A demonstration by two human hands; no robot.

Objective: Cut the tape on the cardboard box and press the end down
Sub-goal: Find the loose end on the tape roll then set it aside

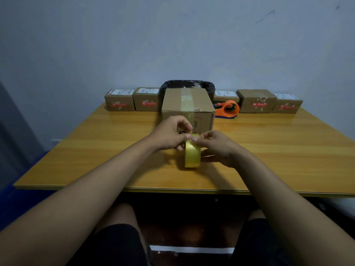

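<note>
2 hands [170, 134] [215, 147] on tape roll [192, 154] (upright)

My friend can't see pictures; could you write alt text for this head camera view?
Two hands, left hand and right hand, pinch a yellowish tape roll standing on edge on a wooden table, before a taped cardboard box. Small parcels line the wall.

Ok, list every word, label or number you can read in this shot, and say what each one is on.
No text here can be read.
Small boxes along the wall: white shipping labels and red stickers, print too small and blurred.
Large cardboard box: red-outlined marking and dark print on its front, partly hidden behind the left hand, illegible.
Tape roll and orange tape dispenser: no text visible.
</note>
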